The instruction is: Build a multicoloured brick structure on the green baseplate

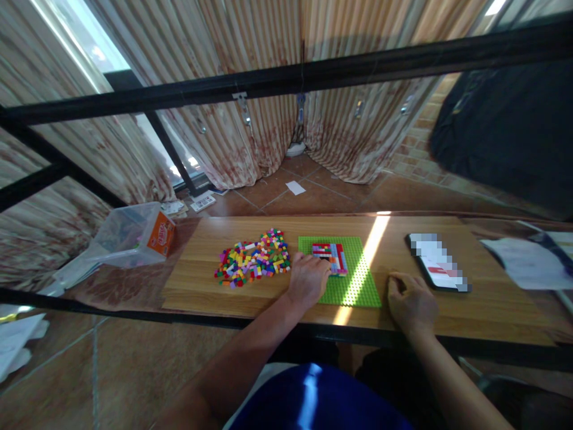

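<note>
My left hand (308, 278) reaches over the left side of a green studded baseplate (358, 286). Its fingers are bent and pressed together against a flat build of red, pale blue and white toy bricks (341, 257); whatever they pinch is hidden by the hand. To the left of that hand lies a loose spread of small multicoloured bricks (255, 263). My right hand (412, 301) rests on the tabletop between the baseplate and a phone (439, 263), its fingers curled loosely in with nothing seen in them.
The wooden tabletop (197, 251) has a dark front edge. A clear plastic tub (129, 239) with an orange label stands beyond its left end. Papers (528, 263) lie at the right. A black metal bar (277, 80) crosses above, before striped curtains (250, 36).
</note>
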`<state>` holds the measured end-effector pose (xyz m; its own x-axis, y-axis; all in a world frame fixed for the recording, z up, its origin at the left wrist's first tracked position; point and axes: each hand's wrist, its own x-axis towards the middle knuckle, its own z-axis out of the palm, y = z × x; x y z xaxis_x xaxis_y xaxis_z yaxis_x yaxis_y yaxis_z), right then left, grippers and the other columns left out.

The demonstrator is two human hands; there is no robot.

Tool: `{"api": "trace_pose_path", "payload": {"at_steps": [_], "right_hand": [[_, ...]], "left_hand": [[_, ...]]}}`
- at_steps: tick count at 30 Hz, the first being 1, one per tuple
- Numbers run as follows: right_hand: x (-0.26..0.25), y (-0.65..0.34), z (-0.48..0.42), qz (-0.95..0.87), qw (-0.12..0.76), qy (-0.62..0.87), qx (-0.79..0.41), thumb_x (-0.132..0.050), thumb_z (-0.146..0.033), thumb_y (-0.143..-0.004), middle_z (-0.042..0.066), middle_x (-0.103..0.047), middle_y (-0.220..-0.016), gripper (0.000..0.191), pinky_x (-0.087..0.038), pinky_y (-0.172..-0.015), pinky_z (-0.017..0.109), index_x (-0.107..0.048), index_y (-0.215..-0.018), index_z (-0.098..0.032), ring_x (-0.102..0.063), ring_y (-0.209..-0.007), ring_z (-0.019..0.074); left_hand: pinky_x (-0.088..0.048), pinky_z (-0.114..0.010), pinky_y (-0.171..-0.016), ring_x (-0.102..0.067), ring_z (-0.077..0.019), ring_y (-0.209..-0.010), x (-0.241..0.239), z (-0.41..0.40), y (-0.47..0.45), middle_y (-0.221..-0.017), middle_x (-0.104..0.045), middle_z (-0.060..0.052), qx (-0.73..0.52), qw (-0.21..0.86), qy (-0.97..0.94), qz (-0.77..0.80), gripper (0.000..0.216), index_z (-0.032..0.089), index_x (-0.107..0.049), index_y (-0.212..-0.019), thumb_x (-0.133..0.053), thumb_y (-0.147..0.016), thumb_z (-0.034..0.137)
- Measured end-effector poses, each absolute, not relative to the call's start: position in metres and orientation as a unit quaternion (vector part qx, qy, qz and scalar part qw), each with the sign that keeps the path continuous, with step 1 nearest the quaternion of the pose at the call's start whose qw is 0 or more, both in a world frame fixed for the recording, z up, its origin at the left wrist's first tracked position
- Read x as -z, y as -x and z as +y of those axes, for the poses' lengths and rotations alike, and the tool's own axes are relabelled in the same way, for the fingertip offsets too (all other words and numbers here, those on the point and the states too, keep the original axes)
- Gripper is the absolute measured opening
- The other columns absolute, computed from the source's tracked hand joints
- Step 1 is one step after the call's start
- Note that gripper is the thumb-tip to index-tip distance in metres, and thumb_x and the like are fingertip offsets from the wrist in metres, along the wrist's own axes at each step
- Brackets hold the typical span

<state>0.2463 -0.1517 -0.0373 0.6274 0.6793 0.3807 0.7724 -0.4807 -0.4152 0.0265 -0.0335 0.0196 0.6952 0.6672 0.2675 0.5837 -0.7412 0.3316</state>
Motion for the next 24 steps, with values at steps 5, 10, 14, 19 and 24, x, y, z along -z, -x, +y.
{"api": "trace_pose_path", "payload": {"at_steps": [5,10,14,19,24], "right_hand": [[0.036,-0.245,-0.151,-0.426,0.291,0.853,0.085,-0.048,-0.032,-0.086,0.01,-0.066,-0.094,0.029,-0.036,-0.064,0.031,-0.072,-0.094,-0.018,-0.055,-0.075,0.0194],[0.036,-0.245,-0.151,-0.423,0.283,0.856,0.089,-0.048,-0.033,-0.086,0.009,-0.066,-0.093,0.029,-0.034,-0.063,0.031,-0.072,-0.093,-0.018,-0.053,-0.072,0.0185],[0.038,-0.246,-0.151,-0.421,0.287,0.856,0.088,-0.05,-0.033,-0.086,0.009,-0.067,-0.095,0.029,-0.035,-0.064,0.031,-0.072,-0.094,-0.017,-0.054,-0.073,0.0185],[0.037,-0.246,-0.151,-0.423,0.286,0.856,0.086,-0.049,-0.033,-0.086,0.009,-0.067,-0.094,0.029,-0.036,-0.066,0.031,-0.072,-0.095,-0.017,-0.055,-0.074,0.0188],[0.036,-0.245,-0.151,-0.422,0.291,0.854,0.087,-0.05,-0.032,-0.087,0.01,-0.067,-0.096,0.029,-0.037,-0.066,0.031,-0.072,-0.095,-0.016,-0.055,-0.074,0.0188]], "left_hand": [[-0.034,-0.039,-0.086,-0.062,-0.0221,-0.082,-0.022,-0.033,-0.028,-0.079,-0.069,-0.004,-0.185,0.114,-0.912,0.348,0.016,0.02,-0.067,-0.086,-0.057,-0.093,0.029],[-0.033,-0.041,-0.093,-0.063,-0.0214,-0.079,-0.02,-0.035,-0.029,-0.077,-0.07,-0.003,-0.206,0.125,-0.899,0.365,0.011,0.02,-0.067,-0.089,-0.057,-0.091,0.024],[-0.032,-0.042,-0.098,-0.062,-0.0212,-0.079,-0.017,-0.038,-0.03,-0.076,-0.069,-0.003,-0.23,0.12,-0.891,0.372,0.013,0.019,-0.065,-0.088,-0.053,-0.091,0.019],[-0.032,-0.044,-0.1,-0.061,-0.0213,-0.081,-0.014,-0.043,-0.029,-0.078,-0.067,-0.004,-0.245,0.106,-0.889,0.372,0.019,0.019,-0.064,-0.094,-0.045,-0.094,0.016],[-0.031,-0.044,-0.101,-0.059,-0.021,-0.082,-0.01,-0.045,-0.028,-0.079,-0.068,-0.004,-0.253,0.092,-0.891,0.366,0.02,0.02,-0.065,-0.094,-0.045,-0.095,0.017]]}}
